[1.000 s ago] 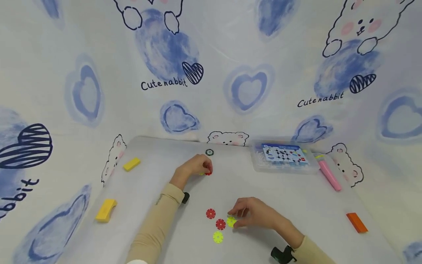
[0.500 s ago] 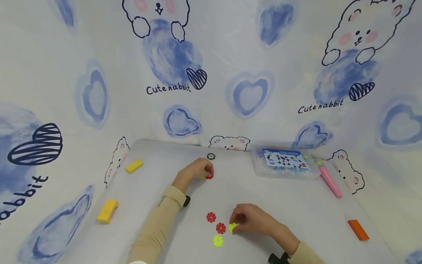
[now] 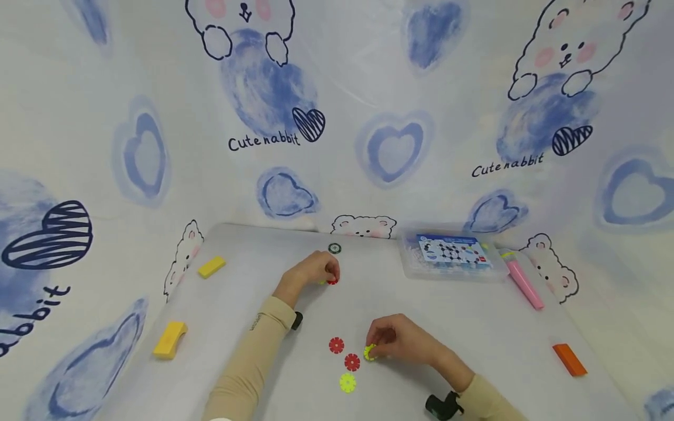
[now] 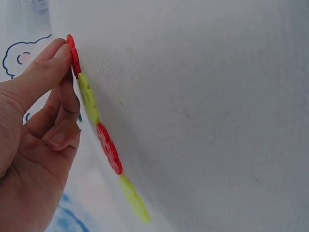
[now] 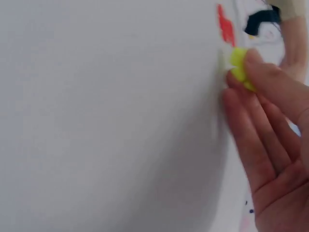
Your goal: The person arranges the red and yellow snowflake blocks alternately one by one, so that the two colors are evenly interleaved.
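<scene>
My left hand (image 3: 316, 270) lies curled on the white table (image 3: 253, 304) at the back. Its index fingertip (image 4: 60, 55) is on a red disc (image 4: 73, 53) (image 3: 332, 281) that ends a flat row of red and yellow-green discs (image 4: 108, 147). In the head view the hand hides most of that row. Nearer to me, my right hand (image 3: 396, 340) pinches a yellow-green disc (image 3: 370, 352) (image 5: 239, 65) at the table surface. Left of it lie two loose red discs (image 3: 336, 345) (image 3: 351, 362) and one yellow-green disc (image 3: 347, 382).
A dark green disc (image 3: 334, 248) lies at the back edge. A clear plastic box (image 3: 453, 255) and a pink marker (image 3: 522, 283) sit at the back right, an orange block (image 3: 570, 359) at the right. Two yellow blocks (image 3: 212, 266) (image 3: 169, 339) lie at the left.
My right hand's fingers have closed on the yellow-green disc and drawn in a little. The left hand has stayed where it was.
</scene>
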Motion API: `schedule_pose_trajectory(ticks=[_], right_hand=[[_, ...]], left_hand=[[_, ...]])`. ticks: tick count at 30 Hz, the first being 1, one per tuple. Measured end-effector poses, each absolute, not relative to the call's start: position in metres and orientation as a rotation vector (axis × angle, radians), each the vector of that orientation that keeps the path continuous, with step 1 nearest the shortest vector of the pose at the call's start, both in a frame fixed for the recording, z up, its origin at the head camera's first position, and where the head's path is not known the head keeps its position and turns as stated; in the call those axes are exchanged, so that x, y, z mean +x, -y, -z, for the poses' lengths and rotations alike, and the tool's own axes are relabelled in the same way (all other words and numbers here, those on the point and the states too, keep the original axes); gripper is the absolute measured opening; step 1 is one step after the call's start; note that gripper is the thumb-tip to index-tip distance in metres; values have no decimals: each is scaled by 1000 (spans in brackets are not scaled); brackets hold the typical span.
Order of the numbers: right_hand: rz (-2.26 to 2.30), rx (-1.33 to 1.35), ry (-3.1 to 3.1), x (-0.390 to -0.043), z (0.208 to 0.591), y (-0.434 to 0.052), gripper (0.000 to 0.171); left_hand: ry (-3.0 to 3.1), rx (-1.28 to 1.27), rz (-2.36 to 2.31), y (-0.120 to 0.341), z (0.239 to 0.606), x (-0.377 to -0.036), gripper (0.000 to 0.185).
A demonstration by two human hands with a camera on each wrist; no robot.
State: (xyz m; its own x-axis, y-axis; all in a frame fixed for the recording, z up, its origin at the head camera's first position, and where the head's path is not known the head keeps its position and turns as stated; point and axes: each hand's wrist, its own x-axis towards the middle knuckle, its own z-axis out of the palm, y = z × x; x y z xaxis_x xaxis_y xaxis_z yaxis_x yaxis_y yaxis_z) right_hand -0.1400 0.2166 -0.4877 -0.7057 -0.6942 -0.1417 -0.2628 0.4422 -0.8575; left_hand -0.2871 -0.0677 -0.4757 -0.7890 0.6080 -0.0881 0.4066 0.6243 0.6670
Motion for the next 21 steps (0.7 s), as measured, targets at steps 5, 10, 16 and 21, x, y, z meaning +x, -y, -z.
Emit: schedule_pose_trajectory(ticks=[5, 10, 16, 21], right_hand=[[1405, -651, -2228, -158, 491, -209, 11], [1618, -394, -2289, -188, 491, -200, 14], [1695, -208, -2405, -229, 490, -184, 18], [1752, -202, -2437, -249, 488, -177, 19]], left_hand=[[-2566, 817, -910, 67, 476, -287, 11], [-2567, 812, -907, 65, 478, -286, 11], [-2592, 782, -861, 67, 477, -288, 13], [-2591, 787, -854, 65, 477, -290, 12]])
